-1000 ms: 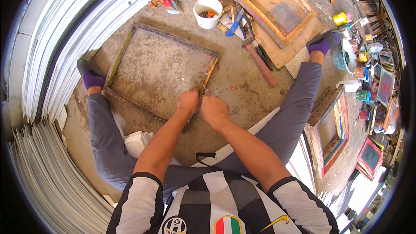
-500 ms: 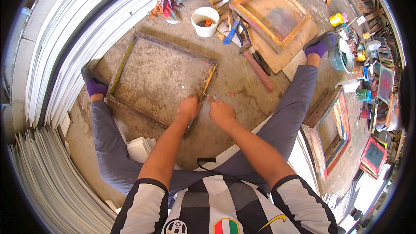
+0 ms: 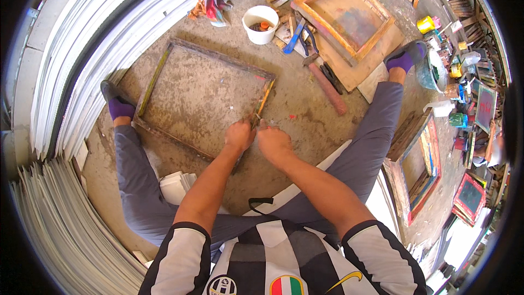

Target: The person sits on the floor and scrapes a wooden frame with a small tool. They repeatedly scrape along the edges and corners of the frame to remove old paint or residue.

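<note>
Frame point(image 3: 266, 97), rectangular, of paint-streaked wood

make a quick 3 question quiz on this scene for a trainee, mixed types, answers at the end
1. Multiple choice: at which side of the dark wooden frame are the left hand and right hand, as the person sees it?
a) left
b) right
c) far

2. True or false: the hammer lies outside that frame.

3. Fill in the colour: the white bucket has something bright ____ inside it.

Key:
1. b
2. True
3. Orange
</note>
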